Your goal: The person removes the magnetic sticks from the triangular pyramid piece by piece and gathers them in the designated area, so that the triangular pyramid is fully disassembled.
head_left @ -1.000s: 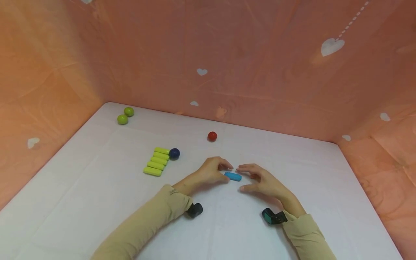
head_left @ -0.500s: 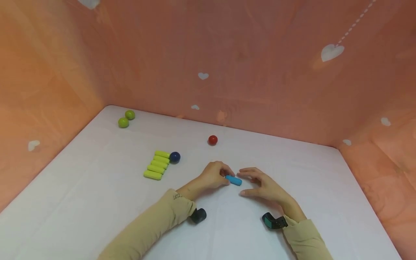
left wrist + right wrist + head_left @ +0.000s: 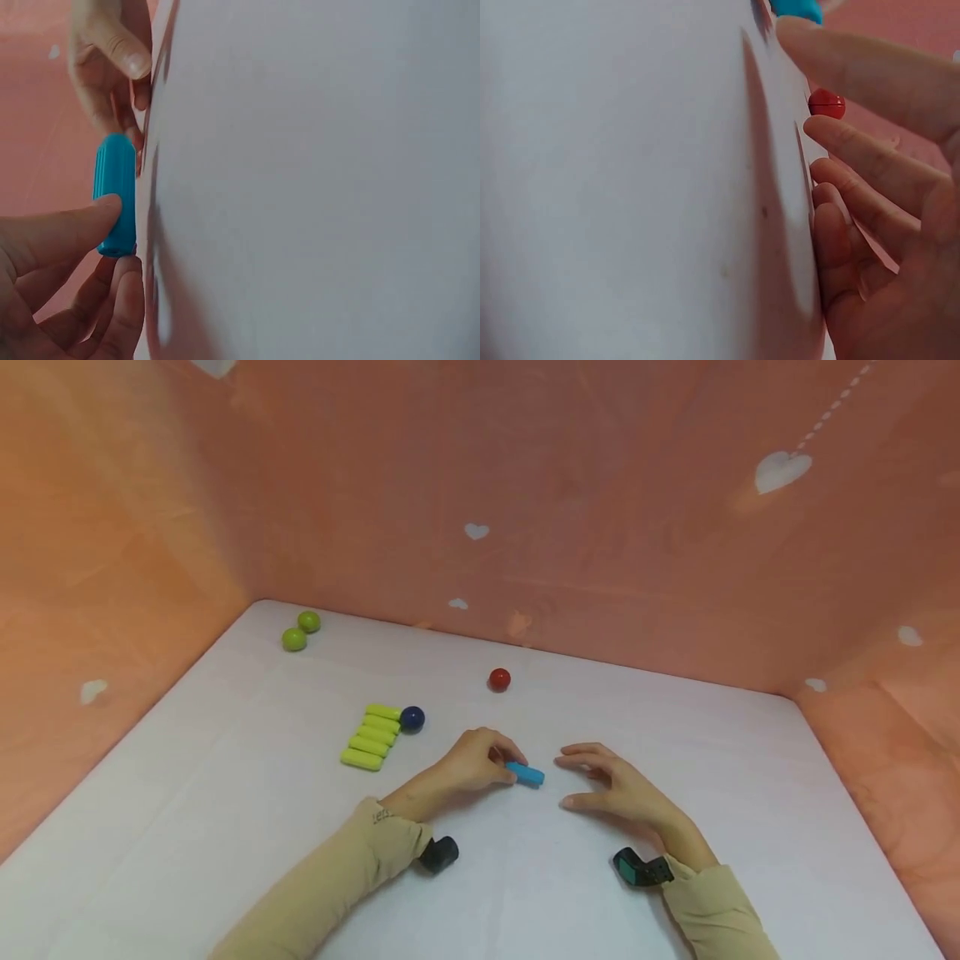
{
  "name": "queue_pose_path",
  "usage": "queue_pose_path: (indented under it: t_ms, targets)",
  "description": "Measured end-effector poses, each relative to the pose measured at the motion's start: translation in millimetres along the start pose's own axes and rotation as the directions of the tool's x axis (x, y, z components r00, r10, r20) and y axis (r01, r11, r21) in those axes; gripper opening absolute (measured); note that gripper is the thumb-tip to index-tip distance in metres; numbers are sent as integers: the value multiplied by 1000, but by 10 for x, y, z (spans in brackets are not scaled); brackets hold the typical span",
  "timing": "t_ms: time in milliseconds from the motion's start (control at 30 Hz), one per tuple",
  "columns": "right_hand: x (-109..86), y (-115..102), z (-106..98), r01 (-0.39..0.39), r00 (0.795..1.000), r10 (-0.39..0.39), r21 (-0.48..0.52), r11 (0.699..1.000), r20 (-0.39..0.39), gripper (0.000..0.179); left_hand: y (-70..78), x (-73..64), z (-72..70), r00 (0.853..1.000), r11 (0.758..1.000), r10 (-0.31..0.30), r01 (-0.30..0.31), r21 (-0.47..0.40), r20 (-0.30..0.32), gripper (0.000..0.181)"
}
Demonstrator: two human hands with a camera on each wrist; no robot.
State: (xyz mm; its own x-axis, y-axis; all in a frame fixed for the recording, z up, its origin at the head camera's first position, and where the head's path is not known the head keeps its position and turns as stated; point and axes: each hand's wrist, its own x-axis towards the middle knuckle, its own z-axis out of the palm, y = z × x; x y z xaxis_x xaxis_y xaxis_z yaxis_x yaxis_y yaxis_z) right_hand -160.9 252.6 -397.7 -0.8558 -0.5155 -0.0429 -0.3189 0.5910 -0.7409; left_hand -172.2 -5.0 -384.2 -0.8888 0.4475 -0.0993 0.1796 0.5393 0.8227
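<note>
My left hand point(image 3: 474, 762) pinches a short blue ribbed stick point(image 3: 527, 774) by its left end, between thumb and fingers. In the left wrist view the stick point(image 3: 116, 176) shows lengthwise grooves, and the thumb lies over its near end. To the right of the stick, apart from it, my right hand point(image 3: 621, 785) is held with thumb and fingers spread and nothing between them. The right wrist view shows those fingers point(image 3: 877, 161) close over the white table, with part of the blue stick point(image 3: 799, 9) beyond the thumb.
Several yellow-green sticks point(image 3: 372, 739) lie side by side in a row on the white table point(image 3: 525, 893). A dark blue ball point(image 3: 412, 719) sits by the row's far end. A red ball point(image 3: 499, 679) and two green balls point(image 3: 294, 639) stand farther back, near the orange cloth wall point(image 3: 585, 527).
My left hand has closed its fingers on the blue stick and moved it a little left, away from the right hand. The right hand has stayed nearly still.
</note>
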Motion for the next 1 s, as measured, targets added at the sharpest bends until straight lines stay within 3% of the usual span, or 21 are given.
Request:
queue_pose_path:
  t_ms: [300,533,767,1000]
  targets:
    - [31,-32,6,-28,1000,28,0,1000,-11,52,-68,-226,-240,996,996,-86,86,-6,-37,18]
    - [32,-17,29,-29,999,29,-3,1000,-19,52,-159,-381,-392,992,995,-101,99,-27,-73,18]
    - [28,-26,31,-31,999,32,14,999,-18,51,-285,-545,-581,999,1000,4,-5,-25,-47,18]
    - [16,-20,12,-31,999,31,6,999,-21,52,-403,-711,-752,999,999,-7,5,-53,-51,19]
